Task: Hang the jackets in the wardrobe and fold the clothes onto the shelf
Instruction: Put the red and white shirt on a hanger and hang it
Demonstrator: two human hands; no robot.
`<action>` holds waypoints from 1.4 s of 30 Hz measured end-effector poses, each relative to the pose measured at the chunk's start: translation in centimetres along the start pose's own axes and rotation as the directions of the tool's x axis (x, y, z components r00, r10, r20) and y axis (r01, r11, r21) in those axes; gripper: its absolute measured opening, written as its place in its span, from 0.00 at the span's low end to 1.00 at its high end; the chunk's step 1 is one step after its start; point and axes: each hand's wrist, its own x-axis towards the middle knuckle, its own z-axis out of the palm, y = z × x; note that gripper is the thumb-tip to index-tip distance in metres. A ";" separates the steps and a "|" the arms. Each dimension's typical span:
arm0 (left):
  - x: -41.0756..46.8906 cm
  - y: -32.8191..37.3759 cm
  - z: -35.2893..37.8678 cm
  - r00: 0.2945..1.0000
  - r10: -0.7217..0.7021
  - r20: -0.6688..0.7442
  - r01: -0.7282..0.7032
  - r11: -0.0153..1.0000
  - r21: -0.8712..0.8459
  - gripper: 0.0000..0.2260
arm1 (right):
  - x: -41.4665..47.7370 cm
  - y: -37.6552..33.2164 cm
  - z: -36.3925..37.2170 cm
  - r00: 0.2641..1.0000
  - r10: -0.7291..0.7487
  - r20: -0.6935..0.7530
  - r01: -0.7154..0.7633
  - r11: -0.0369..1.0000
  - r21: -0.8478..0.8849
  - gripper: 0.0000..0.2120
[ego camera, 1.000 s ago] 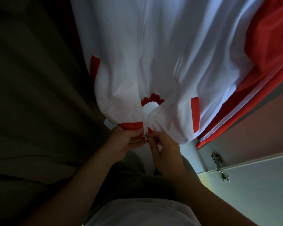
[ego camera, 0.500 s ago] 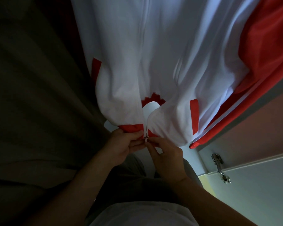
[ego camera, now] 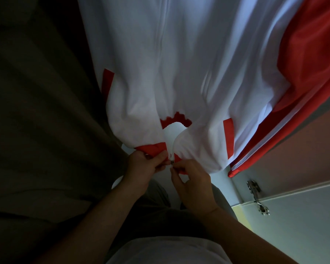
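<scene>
A white jacket (ego camera: 179, 63) with red trim hangs in front of me and fills the upper middle of the head view. Its zip is shut higher up and gapes open just above the hem. My left hand (ego camera: 143, 168) grips the red hem on the left side of the zip. My right hand (ego camera: 192, 185) pinches the right side of the hem at the small metal zip slider (ego camera: 172, 162). Both hands meet at the bottom of the zip.
A dark brown garment (ego camera: 42, 121) hangs close on the left. A red sleeve (ego camera: 309, 63) of the jacket drapes at the right. Below it are the wardrobe's side wall, a metal hinge (ego camera: 255, 195) and the open pale door (ego camera: 303, 225).
The jacket's hem has shifted slightly left and down in view. Both hands stay at the zip's bottom, with the right fingers working closer to the slider.
</scene>
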 end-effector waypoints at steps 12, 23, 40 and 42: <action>-0.2 -1.4 0.0 0.969 0.246 -0.033 -0.231 0.942 0.244 0.15 | 0.3 -0.2 0.0 0.991 -0.119 -0.055 0.118 0.993 -0.021 0.06; 0.7 -0.7 -1.2 0.986 0.141 0.094 -0.168 0.877 0.450 0.10 | 0.2 1.2 0.3 0.957 -0.289 0.027 0.289 0.935 -0.206 0.06; 2.6 -0.3 -2.8 0.961 0.023 0.276 -0.195 0.767 0.611 0.13 | 1.0 1.9 0.6 0.945 -0.235 0.229 0.292 0.921 -0.257 0.06; 2.7 -0.7 -2.5 0.960 0.050 0.276 -0.213 0.769 0.603 0.11 | 1.7 1.6 0.5 0.960 0.008 0.279 0.045 0.982 -0.184 0.07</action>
